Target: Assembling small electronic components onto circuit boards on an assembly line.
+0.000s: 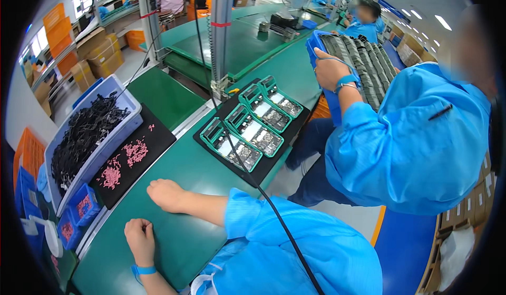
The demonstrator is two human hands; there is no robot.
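My left hand (139, 238), with a blue wrist strap, rests on the green work surface (176, 239), its fingers curled in and nothing showing in them. Farther up, my right hand (165, 195) lies on the same surface with fingers loosely folded. Nothing shows in it either. Nearest to both hands is a black mat (138, 137) with two heaps of small pink pieces (136, 151). Beyond my right hand, another black mat (284, 146) carries several green frames (247, 158) holding circuit boards, in a slanting row.
At left stand a crate (134, 117) of tangled black parts and small blue bins (90, 217) of pink pieces. A black cable (279, 218) hangs across the view. At right, a co-worker (400, 137) in blue holds a blue crate (312, 47) packed with grey-green strips. A metal post (221, 36) rises behind.
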